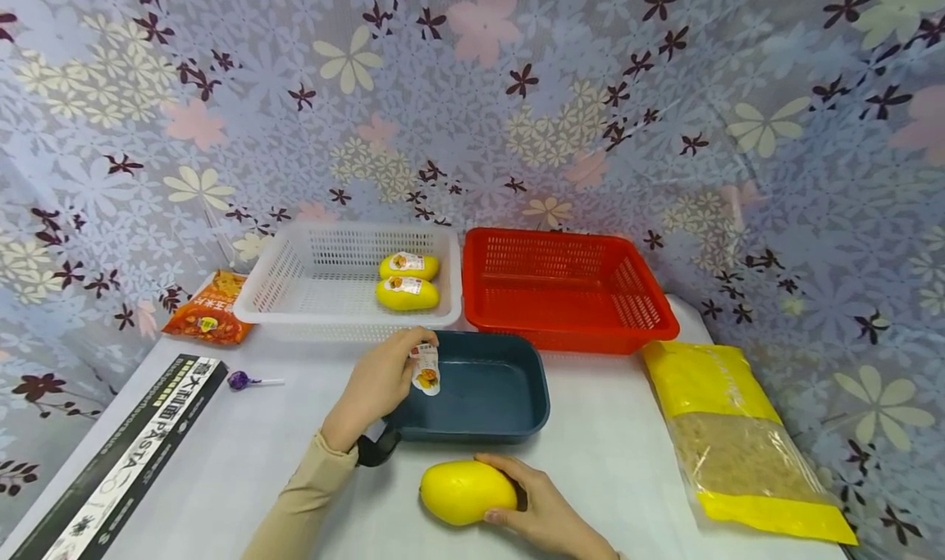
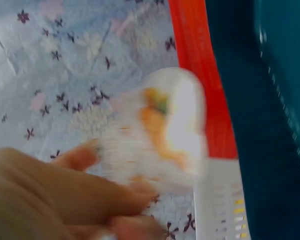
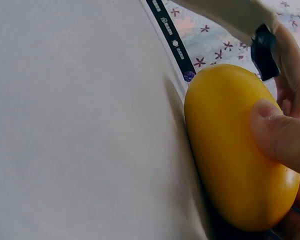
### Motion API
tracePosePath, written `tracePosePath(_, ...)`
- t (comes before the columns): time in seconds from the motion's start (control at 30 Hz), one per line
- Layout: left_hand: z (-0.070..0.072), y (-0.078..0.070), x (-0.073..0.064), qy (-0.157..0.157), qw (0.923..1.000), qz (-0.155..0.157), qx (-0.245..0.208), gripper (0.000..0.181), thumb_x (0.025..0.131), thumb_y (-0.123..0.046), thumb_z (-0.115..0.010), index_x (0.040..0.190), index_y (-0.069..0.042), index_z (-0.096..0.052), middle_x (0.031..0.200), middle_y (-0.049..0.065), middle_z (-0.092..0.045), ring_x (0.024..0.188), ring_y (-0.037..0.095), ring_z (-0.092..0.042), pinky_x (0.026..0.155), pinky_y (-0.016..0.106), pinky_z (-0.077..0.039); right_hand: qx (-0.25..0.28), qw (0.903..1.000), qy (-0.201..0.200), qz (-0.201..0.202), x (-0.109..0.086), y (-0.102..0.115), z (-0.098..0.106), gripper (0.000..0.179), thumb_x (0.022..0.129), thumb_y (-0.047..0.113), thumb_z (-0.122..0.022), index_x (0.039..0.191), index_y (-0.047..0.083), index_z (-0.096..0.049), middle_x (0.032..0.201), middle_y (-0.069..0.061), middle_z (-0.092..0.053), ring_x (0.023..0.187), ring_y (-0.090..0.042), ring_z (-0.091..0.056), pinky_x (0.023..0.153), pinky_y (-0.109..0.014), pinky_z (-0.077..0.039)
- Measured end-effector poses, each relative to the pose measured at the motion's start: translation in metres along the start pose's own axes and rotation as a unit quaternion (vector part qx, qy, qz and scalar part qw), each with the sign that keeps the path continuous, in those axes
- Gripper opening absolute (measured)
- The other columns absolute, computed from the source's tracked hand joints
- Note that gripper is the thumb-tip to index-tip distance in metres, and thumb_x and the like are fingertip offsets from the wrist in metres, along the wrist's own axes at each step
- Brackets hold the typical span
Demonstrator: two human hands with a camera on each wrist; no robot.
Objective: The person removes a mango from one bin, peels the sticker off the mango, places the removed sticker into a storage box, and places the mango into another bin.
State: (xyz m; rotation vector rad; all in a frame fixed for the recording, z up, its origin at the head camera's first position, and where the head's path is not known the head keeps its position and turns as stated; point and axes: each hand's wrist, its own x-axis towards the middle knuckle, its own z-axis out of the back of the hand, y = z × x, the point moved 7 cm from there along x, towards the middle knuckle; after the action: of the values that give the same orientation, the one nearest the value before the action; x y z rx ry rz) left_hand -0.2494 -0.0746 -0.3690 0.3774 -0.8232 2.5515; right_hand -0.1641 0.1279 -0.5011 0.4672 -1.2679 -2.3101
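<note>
My right hand [image 1: 545,509] grips a plain yellow mango [image 1: 463,493] low over the white tabletop, in front of the dark blue tray. In the right wrist view the thumb presses on the side of the mango [image 3: 230,145], and no label shows on it. Between the fingers of my left hand [image 1: 378,384] is a pinched white label [image 1: 426,371] printed with orange fruit. That hand is over the left end of the blue tray [image 1: 480,392]. Up close the label [image 2: 155,135] looks blurred, its rounded end sticking out past the fingertips.
Two labelled mangoes [image 1: 408,294] lie in a white basket [image 1: 317,293] behind the tray. Beside it stands a red basket [image 1: 531,289]. A yellow bag [image 1: 738,437] lies right; a snack packet [image 1: 210,310], lollipop [image 1: 239,380] and black pasta box [image 1: 121,462] lie left.
</note>
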Motion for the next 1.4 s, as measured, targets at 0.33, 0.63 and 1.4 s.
tracePosePath(0.33,-0.026,0.015,0.025,0.12,0.9892,0.044,0.072,0.031,0.088,0.002,-0.056,0.115,-0.012,-0.064,0.107,0.014,-0.065,0.071,0.018,-0.052,0.06,0.028,-0.046,0.04,0.9981,0.016,-0.043,-0.002,-0.002,0.0,0.064,0.086,0.039,-0.069,0.143,0.025,-0.045,0.142,0.003,-0.052,0.121,-0.012,-0.051,0.104,-0.015,-0.039)
tracePosePath(0.63,-0.045,0.036,0.039,0.199,0.9709,0.133,0.019,0.033,0.09,0.001,-0.049,0.12,-0.006,-0.061,0.102,0.015,-0.06,0.077,0.022,-0.051,0.066,0.03,-0.043,0.042,0.9982,0.018,-0.04,-0.001,-0.001,0.001,0.064,0.086,0.039,-0.069,0.144,0.024,-0.044,0.143,0.001,-0.052,0.122,-0.012,-0.05,0.103,-0.014,-0.038)
tracePosePath(1.4,-0.076,0.039,0.03,0.244,0.9608,0.122,-0.051,0.044,0.093,-0.012,-0.061,0.135,-0.008,-0.048,0.131,0.024,-0.042,0.108,0.033,-0.056,0.098,0.048,-0.048,0.033,0.999,0.024,-0.019,0.001,0.0,-0.002,0.063,0.088,0.037,-0.067,0.145,0.022,-0.043,0.143,0.0,-0.051,0.122,-0.01,-0.051,0.105,-0.018,-0.04)
